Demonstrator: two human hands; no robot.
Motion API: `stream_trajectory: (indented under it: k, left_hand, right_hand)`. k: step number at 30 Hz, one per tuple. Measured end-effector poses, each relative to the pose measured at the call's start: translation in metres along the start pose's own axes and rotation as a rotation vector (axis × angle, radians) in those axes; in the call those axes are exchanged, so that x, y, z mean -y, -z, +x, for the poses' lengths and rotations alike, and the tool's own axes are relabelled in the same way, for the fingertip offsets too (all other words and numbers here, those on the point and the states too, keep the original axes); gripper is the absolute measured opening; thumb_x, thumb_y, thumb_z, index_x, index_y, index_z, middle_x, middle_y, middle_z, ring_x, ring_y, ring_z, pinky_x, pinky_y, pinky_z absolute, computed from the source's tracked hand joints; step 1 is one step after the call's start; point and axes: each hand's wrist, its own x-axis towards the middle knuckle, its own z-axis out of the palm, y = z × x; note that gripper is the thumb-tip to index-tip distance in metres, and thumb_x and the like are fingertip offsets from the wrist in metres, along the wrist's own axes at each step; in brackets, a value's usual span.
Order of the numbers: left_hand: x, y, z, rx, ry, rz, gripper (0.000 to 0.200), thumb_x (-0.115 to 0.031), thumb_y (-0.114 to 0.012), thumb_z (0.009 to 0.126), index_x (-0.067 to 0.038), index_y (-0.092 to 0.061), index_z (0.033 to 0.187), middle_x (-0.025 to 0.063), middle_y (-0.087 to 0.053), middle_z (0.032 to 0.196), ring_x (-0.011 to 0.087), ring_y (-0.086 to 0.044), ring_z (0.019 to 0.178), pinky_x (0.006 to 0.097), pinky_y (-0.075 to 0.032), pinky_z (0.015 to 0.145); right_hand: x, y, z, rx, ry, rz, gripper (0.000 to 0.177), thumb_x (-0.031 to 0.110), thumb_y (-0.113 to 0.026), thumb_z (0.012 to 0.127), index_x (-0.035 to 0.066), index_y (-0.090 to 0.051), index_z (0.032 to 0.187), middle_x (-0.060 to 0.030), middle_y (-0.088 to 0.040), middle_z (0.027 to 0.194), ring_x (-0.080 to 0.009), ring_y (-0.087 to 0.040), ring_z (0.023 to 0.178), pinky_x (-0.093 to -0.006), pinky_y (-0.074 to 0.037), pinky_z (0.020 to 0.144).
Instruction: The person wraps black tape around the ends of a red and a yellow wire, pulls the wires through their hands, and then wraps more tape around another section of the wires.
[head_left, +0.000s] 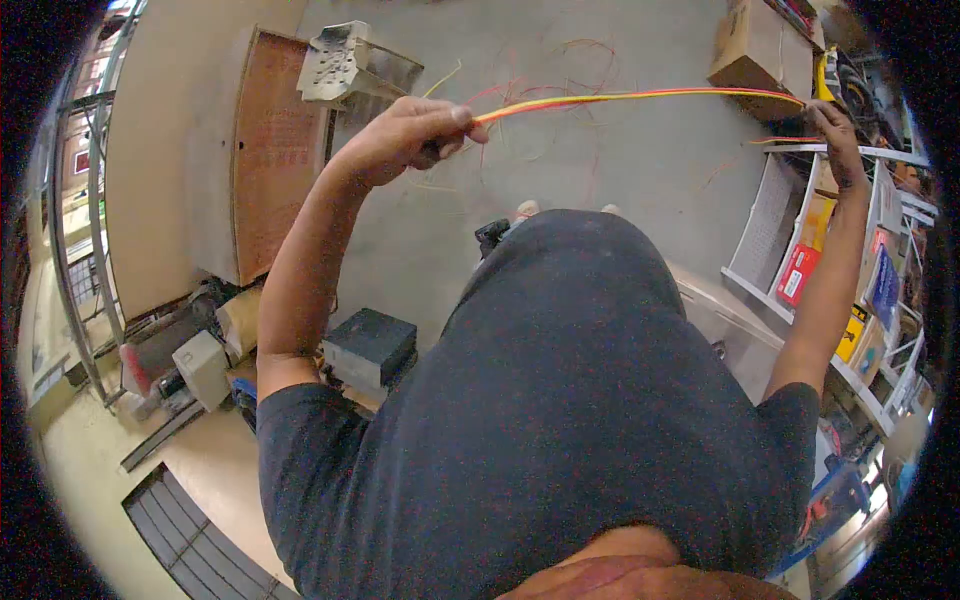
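A bundle of red and yellow wires (630, 96) is stretched between my two hands, bowing slightly upward. My left hand (425, 135) is closed on the bundle's left part, with thumb and fingers pinched together and a short yellow end sticking out behind it. At the right, my right hand (838, 140) grips the other end of the bundle between its fingers. Both arms are spread wide. Loose red and yellow wires (545, 125) lie tangled on the grey floor (620, 165) beyond the hands.
A perforated metal piece (345, 65) stands near a wooden panel (275, 150) at the left. A dark box (370, 345) is by my left elbow. A cardboard box (765, 55) sits at the upper right, above a metal shelf (750, 300) holding coloured boxes.
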Motion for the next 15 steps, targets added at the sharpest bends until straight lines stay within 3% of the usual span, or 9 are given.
stream_trajectory:
  k: [7,8,9,10,12,13,14,15]
  left_hand:
    - [0.005,-0.034,0.002,0.204,0.131,0.108,0.034,-0.032,-0.059,0.095,-0.001,-0.069,0.100,-0.0040,-0.052,0.064,0.0043,-0.038,0.053,0.0213,-0.030,0.048]
    - [0.006,-0.035,0.004,0.190,0.137,0.210,0.033,-0.033,-0.060,0.093,-0.002,-0.071,0.096,-0.0019,-0.056,0.065,0.0075,-0.045,0.055,0.0252,-0.036,0.050]
    - [0.015,-0.033,0.011,0.218,0.129,0.214,0.033,-0.033,-0.060,0.093,-0.002,-0.071,0.096,-0.0019,-0.056,0.065,0.0075,-0.045,0.055,0.0252,-0.036,0.050]
    - [0.031,-0.029,0.020,0.085,0.069,0.424,0.032,-0.032,-0.061,0.092,-0.002,-0.071,0.094,0.0003,-0.058,0.066,0.0098,-0.049,0.057,0.0277,-0.040,0.052]
    - [0.047,-0.020,0.036,-0.135,0.012,0.753,0.031,-0.030,-0.060,0.088,-0.001,-0.070,0.089,0.0067,-0.062,0.068,0.0148,-0.058,0.063,0.0327,-0.047,0.060]
    - [0.047,-0.017,0.036,-0.148,-0.019,0.774,0.031,-0.030,-0.060,0.089,-0.001,-0.070,0.090,0.0069,-0.061,0.067,0.0142,-0.057,0.062,0.0319,-0.046,0.059]
    - [0.045,-0.014,0.032,-0.158,-0.064,0.797,0.032,-0.030,-0.060,0.090,0.000,-0.069,0.090,0.0072,-0.059,0.066,0.0136,-0.056,0.061,0.0310,-0.045,0.058]
    - [0.040,-0.009,0.027,-0.173,-0.135,0.768,0.031,-0.030,-0.060,0.090,0.000,-0.069,0.090,0.0067,-0.058,0.065,0.0136,-0.054,0.061,0.0307,-0.044,0.058]
  right_hand:
    - [0.017,0.038,-0.010,-0.034,0.052,-0.216,0.031,0.032,-0.060,0.091,0.005,-0.067,0.104,-0.0015,-0.064,0.099,-0.0119,-0.057,0.096,-0.0280,-0.042,0.090]
    - [0.037,0.034,-0.016,0.031,0.013,-0.285,0.032,0.032,-0.060,0.091,0.005,-0.067,0.105,-0.0025,-0.064,0.100,-0.0125,-0.057,0.097,-0.0275,-0.043,0.089]
    - [0.045,0.028,-0.021,0.016,0.027,-0.283,0.034,0.033,-0.060,0.091,0.003,-0.068,0.105,-0.0034,-0.063,0.101,-0.0132,-0.057,0.097,-0.0268,-0.043,0.088]
    - [0.057,0.030,-0.019,0.120,0.099,-0.477,0.036,0.033,-0.060,0.090,0.002,-0.068,0.105,-0.0051,-0.063,0.102,-0.0155,-0.057,0.099,-0.0279,-0.043,0.090]
    - [0.044,0.016,-0.013,0.006,0.144,-0.448,0.029,0.029,-0.059,0.090,0.000,-0.064,0.091,-0.0006,-0.056,0.083,-0.0106,-0.052,0.083,-0.0257,-0.041,0.075]
    - [0.058,0.000,-0.021,-0.039,0.207,-0.493,0.033,0.032,-0.060,0.089,0.000,-0.066,0.092,-0.0006,-0.058,0.082,-0.0109,-0.053,0.081,-0.0266,-0.042,0.074]
    - [0.063,0.002,-0.018,0.111,0.050,-0.474,0.037,0.036,-0.062,0.088,0.000,-0.067,0.095,-0.0005,-0.059,0.082,-0.0114,-0.054,0.081,-0.0273,-0.043,0.074]
    - [0.042,0.006,-0.014,0.057,0.017,-0.452,0.039,0.039,-0.062,0.088,0.001,-0.068,0.095,-0.0008,-0.061,0.083,-0.0117,-0.055,0.082,-0.0273,-0.043,0.074]
